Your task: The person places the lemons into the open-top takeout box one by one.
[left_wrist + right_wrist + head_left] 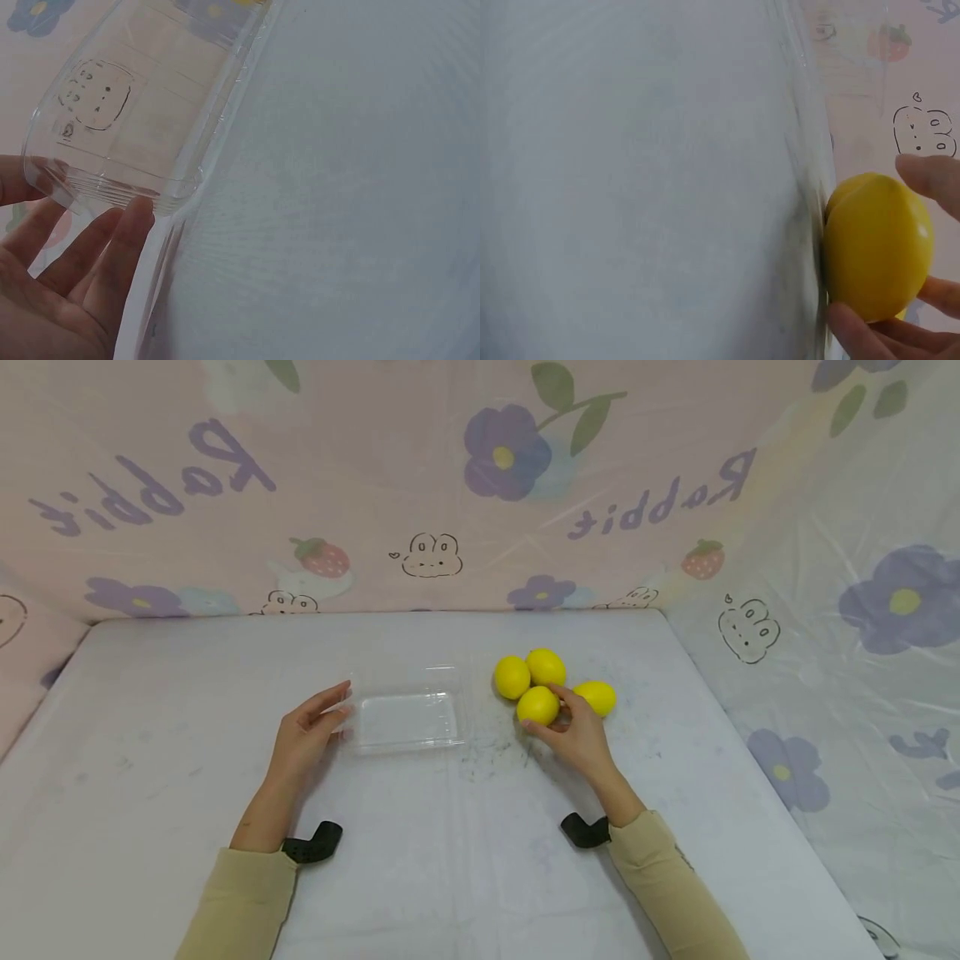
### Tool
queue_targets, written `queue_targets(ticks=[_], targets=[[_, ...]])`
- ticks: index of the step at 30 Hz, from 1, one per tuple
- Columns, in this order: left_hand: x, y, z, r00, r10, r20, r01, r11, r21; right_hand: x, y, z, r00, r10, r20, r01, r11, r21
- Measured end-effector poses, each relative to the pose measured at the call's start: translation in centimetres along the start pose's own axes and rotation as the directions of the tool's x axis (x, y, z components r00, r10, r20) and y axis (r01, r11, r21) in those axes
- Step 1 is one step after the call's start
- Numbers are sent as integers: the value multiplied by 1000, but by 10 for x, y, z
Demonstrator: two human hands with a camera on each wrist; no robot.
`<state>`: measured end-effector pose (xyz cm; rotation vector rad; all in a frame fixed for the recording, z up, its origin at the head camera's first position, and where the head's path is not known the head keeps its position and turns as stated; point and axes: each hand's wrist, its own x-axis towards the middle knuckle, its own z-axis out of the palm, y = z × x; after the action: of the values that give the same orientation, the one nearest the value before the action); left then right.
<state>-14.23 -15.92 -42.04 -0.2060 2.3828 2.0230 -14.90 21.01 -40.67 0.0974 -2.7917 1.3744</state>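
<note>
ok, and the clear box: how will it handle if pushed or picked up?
The box looks like thin clear plastic, so probably light and apt to slide. Walls may flex under a pinch, though the ridges at one end could stiffen them. Low and broad-based, it seems unlikely to tip.

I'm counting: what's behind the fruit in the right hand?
Behind the held fruit, two show: a left fruit and a rear fruit. A fourth fruit, right, is partly covered by the right hand. The held fruit hides some tabletop behind it.
</note>
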Motion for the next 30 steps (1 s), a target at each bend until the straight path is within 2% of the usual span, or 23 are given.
queue_targets(ticks=[14,30], targets=[[-3,4,-1,1000,-6,18,7,999,-31,2,0,5,1000,8,-10,-8,1000,20],[0,-1,1,1000,-2,-4,2,999,-33,-3,0,5,998,55,-7,-53,988,147]])
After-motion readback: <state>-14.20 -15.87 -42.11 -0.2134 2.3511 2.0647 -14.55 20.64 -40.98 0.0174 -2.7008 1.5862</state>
